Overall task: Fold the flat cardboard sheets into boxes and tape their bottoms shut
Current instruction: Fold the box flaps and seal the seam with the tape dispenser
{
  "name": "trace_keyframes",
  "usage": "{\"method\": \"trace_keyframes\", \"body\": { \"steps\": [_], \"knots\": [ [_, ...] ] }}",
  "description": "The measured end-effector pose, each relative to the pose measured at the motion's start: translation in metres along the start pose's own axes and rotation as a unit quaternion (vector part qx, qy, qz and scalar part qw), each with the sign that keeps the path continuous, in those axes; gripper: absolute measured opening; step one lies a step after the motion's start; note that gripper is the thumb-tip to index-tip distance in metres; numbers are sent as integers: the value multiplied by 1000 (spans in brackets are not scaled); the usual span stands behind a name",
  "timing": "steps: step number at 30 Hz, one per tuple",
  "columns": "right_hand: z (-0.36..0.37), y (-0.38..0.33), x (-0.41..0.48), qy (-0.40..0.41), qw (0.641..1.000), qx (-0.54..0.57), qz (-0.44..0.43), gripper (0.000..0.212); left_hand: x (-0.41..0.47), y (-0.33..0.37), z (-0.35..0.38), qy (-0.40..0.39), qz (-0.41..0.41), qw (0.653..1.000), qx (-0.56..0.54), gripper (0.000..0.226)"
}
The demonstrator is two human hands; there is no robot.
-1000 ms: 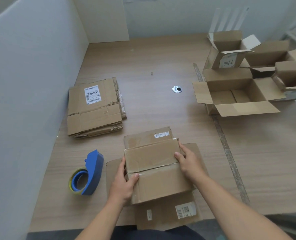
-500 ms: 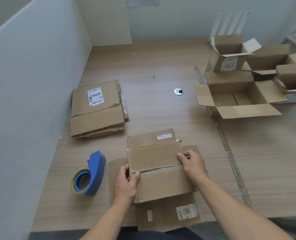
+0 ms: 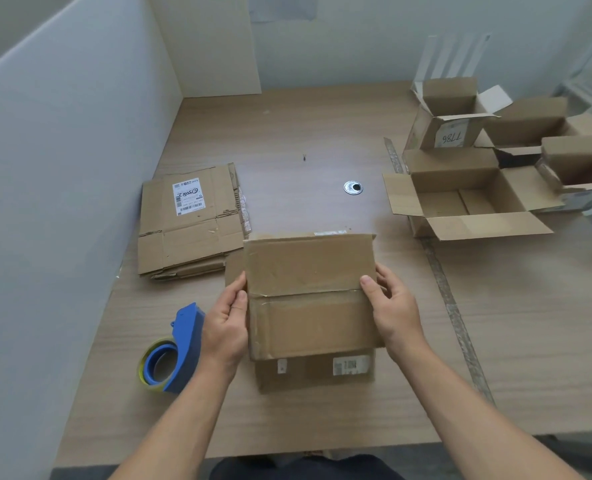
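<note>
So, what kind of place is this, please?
Probably a packing or box-assembly station: a partitioned wooden table holds a stack of flat cardboard sheets, a blue tape dispenser and several open boxes. The left hand and right hand grip another cardboard box.

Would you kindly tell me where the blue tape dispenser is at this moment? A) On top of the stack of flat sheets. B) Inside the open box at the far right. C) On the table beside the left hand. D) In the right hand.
C: the tape dispenser lies on the table just left of the left hand, which grips the box together with the right hand.
</note>
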State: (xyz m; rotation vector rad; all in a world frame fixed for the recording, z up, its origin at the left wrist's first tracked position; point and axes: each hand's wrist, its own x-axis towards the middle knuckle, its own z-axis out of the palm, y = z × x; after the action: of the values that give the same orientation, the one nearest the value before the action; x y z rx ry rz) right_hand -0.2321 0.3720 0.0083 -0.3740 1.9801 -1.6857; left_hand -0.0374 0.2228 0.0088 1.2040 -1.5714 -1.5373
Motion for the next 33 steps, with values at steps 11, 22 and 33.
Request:
{"method": "trace_keyframes", "body": {
  "steps": [11, 22, 33],
  "knots": [
    [27, -17, -7, 9, 960, -273, -57, 95, 2, 27, 21, 29, 91, 956, 276, 85],
    [7, -42, 2, -9, 996, -84, -40, 25, 7, 29, 1, 37, 99, 991, 76, 33],
    [-3, -76, 1, -61, 996, 57, 44, 39, 19, 48, -3, -41, 106, 993, -30, 60]
  ]
}}
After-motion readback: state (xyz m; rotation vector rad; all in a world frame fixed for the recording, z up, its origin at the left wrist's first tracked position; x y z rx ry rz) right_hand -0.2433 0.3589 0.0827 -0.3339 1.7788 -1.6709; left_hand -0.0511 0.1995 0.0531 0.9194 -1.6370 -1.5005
